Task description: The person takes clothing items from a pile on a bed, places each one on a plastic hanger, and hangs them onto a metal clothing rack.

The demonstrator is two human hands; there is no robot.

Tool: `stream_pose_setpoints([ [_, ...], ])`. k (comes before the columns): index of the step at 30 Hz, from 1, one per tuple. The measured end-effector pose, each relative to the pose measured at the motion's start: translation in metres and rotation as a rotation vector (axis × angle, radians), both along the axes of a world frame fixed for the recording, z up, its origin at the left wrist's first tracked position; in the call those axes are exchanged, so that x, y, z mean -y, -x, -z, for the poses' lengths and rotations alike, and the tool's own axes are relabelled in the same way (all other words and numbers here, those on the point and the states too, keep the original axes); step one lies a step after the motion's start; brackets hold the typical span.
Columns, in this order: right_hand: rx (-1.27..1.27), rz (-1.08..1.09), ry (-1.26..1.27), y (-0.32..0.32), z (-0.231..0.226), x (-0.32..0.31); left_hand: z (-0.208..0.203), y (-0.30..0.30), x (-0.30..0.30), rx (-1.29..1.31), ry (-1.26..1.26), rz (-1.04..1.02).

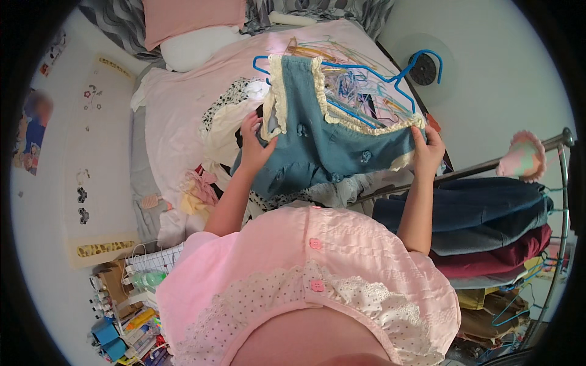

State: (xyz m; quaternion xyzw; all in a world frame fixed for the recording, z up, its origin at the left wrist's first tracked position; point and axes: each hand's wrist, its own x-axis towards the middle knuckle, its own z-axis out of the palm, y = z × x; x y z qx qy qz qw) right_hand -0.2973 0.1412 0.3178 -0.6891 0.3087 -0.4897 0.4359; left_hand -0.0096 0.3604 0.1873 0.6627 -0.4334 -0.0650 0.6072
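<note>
2 hands hold up 1 blue top [329, 146] with cream lace trim, spread wide between them above the bed [177, 116], seemingly so that its front hangs flat and open. The left hand [253, 146] grips the garment's left edge: its fingers [249, 125] are curled together onto the cloth near the lace strap, the thumb tucked against the fabric below. The right hand [427, 149] pinches the opposite edge, fingers closed on the hem just beside the frilled corner, with the cloth passing under the fingertips and out of sight behind the palm. Between the 2 grips the fabric runs fairly taut, sagging a little toward the left fingers. A blue hanger [390, 76] shows above and behind the top, its hook rising beyond the right fingers; whether it is threaded through the garment I cannot tell. Past the fingertips lies a heap of thin hangers [342, 67], and under the left wrist a pile of clothes [226, 122]. Near the right forearm stands a clothes rail [488, 165] with hung garments.
</note>
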Motion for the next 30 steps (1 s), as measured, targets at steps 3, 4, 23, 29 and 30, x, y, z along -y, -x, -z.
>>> stream_pose_setpoints([
  [3,-0.032,0.101,0.067,0.031,0.001,-0.017,-0.012,0.038,-0.01,0.424,-0.044,-0.131],
  [4,-0.033,0.102,0.068,0.042,-0.001,-0.026,-0.012,0.05,-0.012,0.424,-0.042,-0.13],
  [23,-0.081,0.444,0.022,0.249,-0.006,-0.163,-0.006,0.179,-0.03,0.461,-0.337,0.445],
  [29,-0.07,0.637,0.019,0.308,-0.005,-0.194,0.016,0.176,-0.021,0.009,-0.159,0.67],
  [30,-0.072,0.656,0.021,0.315,-0.002,-0.199,0.018,0.171,-0.023,-0.138,-0.213,0.665],
])
